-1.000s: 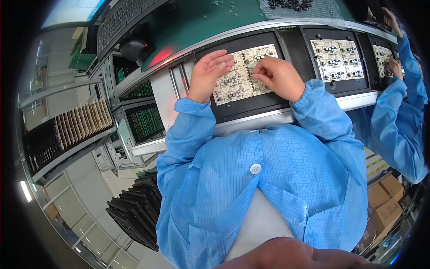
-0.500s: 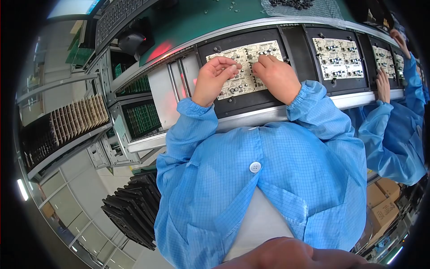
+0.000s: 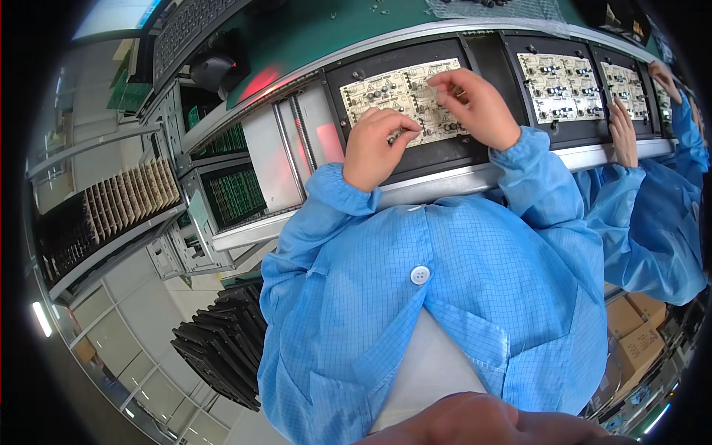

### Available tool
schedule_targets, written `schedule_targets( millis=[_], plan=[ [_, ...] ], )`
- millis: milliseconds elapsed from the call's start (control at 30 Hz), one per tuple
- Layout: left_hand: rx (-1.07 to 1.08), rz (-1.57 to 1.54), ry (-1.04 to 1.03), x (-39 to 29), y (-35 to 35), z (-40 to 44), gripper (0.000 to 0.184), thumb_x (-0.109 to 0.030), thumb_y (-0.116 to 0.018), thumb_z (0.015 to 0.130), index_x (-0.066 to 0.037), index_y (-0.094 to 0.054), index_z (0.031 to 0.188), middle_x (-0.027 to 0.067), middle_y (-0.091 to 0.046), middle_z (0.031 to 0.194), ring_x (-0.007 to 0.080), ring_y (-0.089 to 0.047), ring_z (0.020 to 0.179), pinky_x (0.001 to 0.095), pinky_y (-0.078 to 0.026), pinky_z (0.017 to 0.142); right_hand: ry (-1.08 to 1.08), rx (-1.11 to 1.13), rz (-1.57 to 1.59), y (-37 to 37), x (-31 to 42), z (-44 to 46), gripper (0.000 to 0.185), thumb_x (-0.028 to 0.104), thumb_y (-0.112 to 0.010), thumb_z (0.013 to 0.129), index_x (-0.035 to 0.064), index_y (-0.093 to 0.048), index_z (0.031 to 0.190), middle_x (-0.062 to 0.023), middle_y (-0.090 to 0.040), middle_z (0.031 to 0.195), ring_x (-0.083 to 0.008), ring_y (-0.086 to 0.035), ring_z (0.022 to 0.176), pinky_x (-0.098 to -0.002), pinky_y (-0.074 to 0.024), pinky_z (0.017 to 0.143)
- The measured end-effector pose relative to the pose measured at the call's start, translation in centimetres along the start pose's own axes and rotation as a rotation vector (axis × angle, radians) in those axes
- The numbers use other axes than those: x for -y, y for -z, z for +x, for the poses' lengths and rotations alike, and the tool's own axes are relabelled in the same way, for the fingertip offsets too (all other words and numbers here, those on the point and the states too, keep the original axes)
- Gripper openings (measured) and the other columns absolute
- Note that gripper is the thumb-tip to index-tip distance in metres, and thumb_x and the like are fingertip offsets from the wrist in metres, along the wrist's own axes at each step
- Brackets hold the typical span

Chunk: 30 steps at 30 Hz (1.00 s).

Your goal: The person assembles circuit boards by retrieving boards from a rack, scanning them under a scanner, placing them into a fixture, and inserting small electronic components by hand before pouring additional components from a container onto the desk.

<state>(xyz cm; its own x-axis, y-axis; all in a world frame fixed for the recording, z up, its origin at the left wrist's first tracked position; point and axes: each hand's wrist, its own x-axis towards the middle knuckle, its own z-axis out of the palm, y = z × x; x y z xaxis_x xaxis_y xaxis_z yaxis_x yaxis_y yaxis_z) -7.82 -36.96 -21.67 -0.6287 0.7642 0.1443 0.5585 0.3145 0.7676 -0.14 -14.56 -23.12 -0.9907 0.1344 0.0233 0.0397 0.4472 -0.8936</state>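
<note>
A pale circuit board panel [image 3: 371,92] with several small components lies in a black tray [image 3: 400,172] on the rail in front of me. My left hand [image 3: 380,147] is over the panel's lower left part, thumb and forefinger pinched together near its lower middle; whatever is between them is too small to make out. Over the upper right of the same panel hovers my right hand [image 3: 480,110], its fingers bent and apart from the thumb, with nothing visible in it. Both hands hide parts of the panel.
Another board panel [image 3: 562,87] sits in a tray to the right, where a co-worker's hand [image 3: 623,133] rests. Bubble wrap [image 3: 504,10], a mouse [image 3: 215,70] and a keyboard [image 3: 189,33] lie beyond the rail. At left stands a rack of boards [image 3: 133,196].
My left hand has moved right and toward me, to the panel's lower middle. My right hand has lifted and shifted right, its fingers opening. The co-worker's near hand has moved left.
</note>
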Motion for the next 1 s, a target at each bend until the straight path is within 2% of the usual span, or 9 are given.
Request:
schedule_targets(
  millis=[67,200,433,533,667,767,833,900,1000],
  plan=[
    [0.001,0.022,0.012,-0.6,-0.8,-0.2,0.013,-0.008,-0.080,0.082,-0.010,-0.076,0.093,0.0048,-0.074,0.089,0.0280,-0.067,0.086,0.0391,-0.053,0.078,-0.114,0.004,0.350,0.2,-1.4,-0.2,0.033,0.007,-0.061,0.107,-0.0011,-0.063,0.139,-0.0098,-0.071,0.131,-0.0149,-0.069,0.113,-0.0277,-0.0580,0.093],
    [-0.020,0.110,-0.075,-0.3,-2.2,-0.4,0.013,-0.006,-0.078,0.082,-0.011,-0.075,0.094,0.0041,-0.074,0.089,0.0283,-0.066,0.085,0.0395,-0.054,0.075,-0.209,-0.003,0.558,0.2,-1.3,-0.6,0.036,0.008,-0.058,0.108,-0.0009,-0.061,0.144,-0.0112,-0.072,0.131,-0.0151,-0.071,0.110,-0.0271,-0.0586,0.091],
    [-0.038,0.172,-0.182,0.1,-3.1,-0.3,0.014,-0.003,-0.076,0.081,-0.010,-0.075,0.092,0.0036,-0.073,0.092,0.0280,-0.065,0.085,0.0394,-0.054,0.073,-0.232,-0.088,0.566,0.0,-0.8,-0.8,0.037,0.013,-0.066,0.106,0.0026,-0.065,0.141,-0.0090,-0.078,0.119,-0.0114,-0.073,0.099,-0.0235,-0.0583,0.082],
    [0.004,0.257,-0.254,-0.2,-3.1,-0.4,0.013,-0.004,-0.075,0.081,-0.010,-0.074,0.092,0.0031,-0.072,0.095,0.0273,-0.064,0.086,0.0400,-0.054,0.074,-0.270,-0.093,0.423,-0.1,-0.6,-0.7,0.032,0.014,-0.069,0.104,0.0043,-0.071,0.133,-0.0062,-0.079,0.112,-0.0098,-0.073,0.095,-0.0224,-0.0570,0.078],
    [0.032,0.265,-0.202,-0.2,-2.2,-0.3,0.018,0.000,-0.075,0.083,-0.011,-0.076,0.097,0.0046,-0.072,0.097,0.0272,-0.067,0.090,0.0346,-0.055,0.076,-0.067,-0.118,0.226,-1.1,-0.5,-0.3,0.021,0.012,-0.072,0.100,0.0029,-0.078,0.118,-0.0069,-0.080,0.106,-0.0118,-0.073,0.091,-0.0256,-0.0575,0.078],
    [-0.022,0.032,-0.108,0.4,0.1,-0.4,0.023,0.001,-0.071,0.091,-0.009,-0.074,0.112,0.0074,-0.072,0.104,0.0241,-0.069,0.095,0.0332,-0.057,0.084,0.049,-0.135,0.145,-2.2,0.9,0.8,0.020,0.011,-0.074,0.097,0.0040,-0.079,0.115,-0.0104,-0.080,0.103,-0.0166,-0.075,0.090,-0.0293,-0.0588,0.079],
    [-0.124,-0.435,0.147,2.7,2.0,-1.2,0.030,0.002,-0.064,0.097,-0.006,-0.071,0.125,0.0086,-0.074,0.111,0.0229,-0.069,0.111,0.0313,-0.057,0.093,0.060,-0.009,-0.016,-3.1,1.7,1.6,0.019,0.011,-0.073,0.097,0.0072,-0.079,0.114,-0.0105,-0.080,0.105,-0.0186,-0.076,0.092,-0.0287,-0.0590,0.080],
    [-0.215,-0.574,0.222,4.6,3.5,-1.7,0.032,0.002,-0.062,0.100,-0.003,-0.067,0.131,0.0107,-0.073,0.117,0.0218,-0.069,0.115,0.0311,-0.056,0.096,0.069,0.000,-0.060,-4.7,2.4,2.6,0.014,0.013,-0.076,0.095,0.0077,-0.079,0.107,-0.0093,-0.079,0.100,-0.0223,-0.076,0.090,-0.0307,-0.0591,0.078],
    [-0.320,-0.707,0.340,6.0,5.3,-2.4,0.036,0.002,-0.060,0.103,0.002,-0.060,0.139,0.0149,-0.072,0.126,0.0205,-0.068,0.119,0.0301,-0.057,0.098,0.309,-0.050,-0.279,-7.1,2.8,4.6,0.015,0.019,-0.081,0.086,0.0090,-0.072,0.092,-0.0052,-0.073,0.089,-0.0278,-0.071,0.088,-0.0404,-0.0557,0.075]
  ],
)
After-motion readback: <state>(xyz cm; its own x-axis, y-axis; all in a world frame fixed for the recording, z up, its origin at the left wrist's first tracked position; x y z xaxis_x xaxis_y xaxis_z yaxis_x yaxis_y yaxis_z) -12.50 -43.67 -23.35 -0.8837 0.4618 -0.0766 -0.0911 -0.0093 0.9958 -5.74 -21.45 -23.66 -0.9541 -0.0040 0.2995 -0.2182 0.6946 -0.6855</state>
